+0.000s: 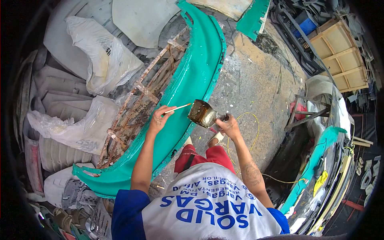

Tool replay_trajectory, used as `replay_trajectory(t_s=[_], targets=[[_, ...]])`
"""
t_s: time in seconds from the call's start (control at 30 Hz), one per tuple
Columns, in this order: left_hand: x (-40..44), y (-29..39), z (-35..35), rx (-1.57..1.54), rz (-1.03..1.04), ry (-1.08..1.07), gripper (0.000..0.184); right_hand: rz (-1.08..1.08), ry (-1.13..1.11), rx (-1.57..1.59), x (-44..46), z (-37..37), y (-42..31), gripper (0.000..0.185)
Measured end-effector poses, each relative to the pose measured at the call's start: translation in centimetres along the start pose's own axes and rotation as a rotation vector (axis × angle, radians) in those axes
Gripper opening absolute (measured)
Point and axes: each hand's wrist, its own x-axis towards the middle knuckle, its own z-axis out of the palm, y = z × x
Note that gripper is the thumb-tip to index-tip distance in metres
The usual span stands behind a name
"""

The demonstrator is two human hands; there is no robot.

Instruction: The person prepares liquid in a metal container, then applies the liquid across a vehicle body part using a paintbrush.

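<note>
My left hand (159, 119) is closed around a thin pale stick (176, 109) with an orange tip. That tip points at a square-mouthed metal can (203, 113), close to its rim. The can is tilted, and its inside looks brown and shiny. On its other side, my right hand (229, 127) grips the can. Beneath my left hand stretches a long, curved green molded panel (182, 82), glossy over much of its surface. The can hangs just over the panel's right edge.
A rusty metal frame (150, 90) lies under the panel's left side. Plastic-wrapped pieces (106, 60) are stacked at left. A yellow cord (257, 132) loops over the floor at right. Another green panel (308, 172) and a wooden crate (340, 56) stand further right.
</note>
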Motion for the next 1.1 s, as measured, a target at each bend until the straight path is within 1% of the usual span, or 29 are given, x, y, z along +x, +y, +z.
replay_trajectory(t_s=[0.07, 0.1, 0.17, 0.2, 0.23, 0.27, 0.3, 0.33, 0.4, 0.43, 0.5, 0.57, 0.63, 0.67, 0.7, 0.73, 0.77, 0.8, 0.83, 0.9, 0.93, 1.0, 1.1], targets=[[-1.0, -2.0, 0.6, -0.001, -0.131, -0.001, 0.024, -0.007, 0.013, 0.037, 0.6, -0.1, 1.7, 0.052], [-1.8, -3.7, 1.3, 0.005, -0.134, 0.001, 0.024, -0.009, 0.033, 0.074, 1.0, -0.2, 3.0, 0.052], [-3.6, -6.9, 2.5, 0.404, 0.036, -0.107, 0.031, -0.022, 0.059, 0.061, 0.5, -0.7, 4.0, 0.053], [-4.4, -6.9, 2.5, 0.491, 0.113, -0.171, 0.035, -0.001, 0.054, 0.092, -0.2, -1.3, 3.8, 0.056], [-5.4, -6.6, 2.3, 0.492, 0.11, -0.17, 0.035, 0.017, 0.051, 0.121, -0.8, -2.0, 4.1, 0.058], [-6.5, -6.2, 1.8, 0.529, 0.081, -0.24, 0.034, 0.016, 0.048, 0.121, -1.4, -2.8, 4.5, 0.058], [-7.0, -5.8, 1.0, 0.566, 0.052, -0.311, 0.032, 0.023, 0.054, 0.189, -2.3, -3.6, 5.2, 0.061], [-7.0, -4.9, -0.1, 0.571, 0.052, -0.312, 0.032, 0.03, 0.061, 0.26, -3.1, -4.1, 5.6, 0.063], [-6.8, -3.5, -1.8, 0.502, -0.023, -0.507, 0.026, 0.067, 0.092, 0.317, -5.5, -5.4, 5.6, 0.065], [-5.7, -3.5, -1.9, 0.502, -0.019, -0.516, 0.026, 0.105, 0.125, 0.369, -6.7, -6.0, 5.3, 0.066], [-1.6, -4.1, -1.7, 0.439, -0.048, -0.678, 0.018, 0.148, 0.133, 0.364, -8.1, -7.0, 5.6, 0.065], [3.7, -7.2, 0.0, 0.267, -0.033, -0.773, 0.012, 0.186, 0.148, 0.361, -9.3, -7.3, 5.6, 0.064], [9.0, -7.6, 1.3, 0.331, 0.017, -0.812, 0.017, 0.195, 0.193, 0.338, -10.6, -7.7, 5.2, 0.074], [11.4, -8.0, 2.2, 0.32, -0.014, -0.824, 0.017, 0.21, 0.206, 0.314, -11.2, -7.8, 4.8, 0.071], [13.3, -8.4, 2.9, 0.309, -0.049, -0.836, 0.017, 0.212, 0.21, 0.316, -11.8, -7.8, 4.9, 0.071], [14.8, -8.0, 3.2, 0.309, -0.048, -0.839, 0.017, 0.204, 0.237, 0.322, -12.4, -7.8, 4.9, 0.066], [15.8, -7.5, 3.4, 0.309, -0.011, -0.783, 0.019, 0.198, 0.263, 0.328, -12.9, -7.9, 5.0, 0.062], [16.2, -7.4, 3.5, 0.308, 0.024, -0.725, 0.02, 0.191, 0.294, 0.339, -13.6, -7.7, 3.8, 0.053], [15.7, -7.3, 3.5, 0.308, 0.02, -0.726, 0.02, 0.195, 0.291, 0.339, -13.8, -7.8, 4.2, 0.053], [13.8, -6.7, 3.3, 0.352, 0.219, -0.528, 0.023, 0.183, 0.278, 0.451, -14.3, -8.1, 5.3, 0.063], [11.7, -5.9, 3.2, 0.482, 0.326, -0.427, 0.027, 0.181, 0.275, 0.456, -14.5, -8.1, 5.4, 0.063], [7.2, -5.9, 3.1, 0.593, 0.284, -0.458, 0.027, 0.199, 0.303, 0.449, -14.9, -8.1, 5.4, 0.061], [0.3, -6.8, 2.6, 0.608, 0.285, -0.427, 0.026, 0.213, 0.299, 0.46, -15.0, -8.4, 5.9, 0.061]])
